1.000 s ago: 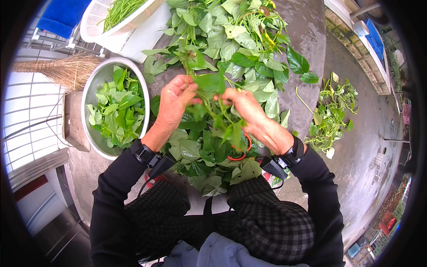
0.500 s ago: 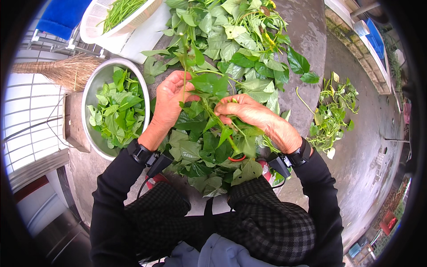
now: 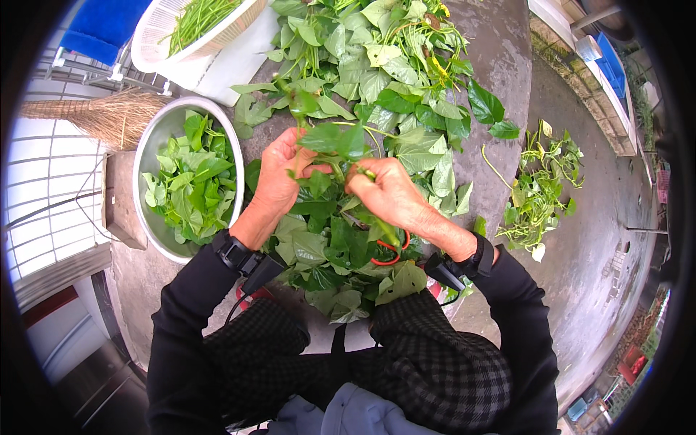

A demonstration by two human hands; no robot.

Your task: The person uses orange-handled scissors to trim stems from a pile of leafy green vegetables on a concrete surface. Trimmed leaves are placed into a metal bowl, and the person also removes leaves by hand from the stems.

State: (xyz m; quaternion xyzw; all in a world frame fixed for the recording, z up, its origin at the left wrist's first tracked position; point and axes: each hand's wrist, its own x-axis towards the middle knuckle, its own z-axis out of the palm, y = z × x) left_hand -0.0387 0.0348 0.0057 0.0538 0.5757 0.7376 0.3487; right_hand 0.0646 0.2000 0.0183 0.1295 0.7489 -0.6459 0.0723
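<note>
My left hand (image 3: 281, 168) is closed on a leafy green vine stem (image 3: 333, 139) above the leaf pile. My right hand (image 3: 380, 190), just to its right, grips the same sprig, its fingertips partly hidden by leaves. Beneath them a mound of loose leaves (image 3: 319, 243) covers the concrete in front of my knees, with red scissor handles (image 3: 397, 246) showing among them. A metal bowl (image 3: 148, 221) of picked leaves stands left of my left hand. A larger heap of leafy stems (image 3: 362, 51) lies beyond my hands.
A white basket (image 3: 145, 51) of green stems is at the top left, above a straw broom (image 3: 109, 116). More vines (image 3: 536, 203) lie on the right, beside the ledge edge. A low wall (image 3: 594, 87) with a blue item runs along the far right; a blue cloth (image 3: 94, 25) hangs top left.
Both hands have shifted slightly and stay close together on the vine. My right wrist is a little lower than half a second ago, and the held leaves have swung and changed angle.
</note>
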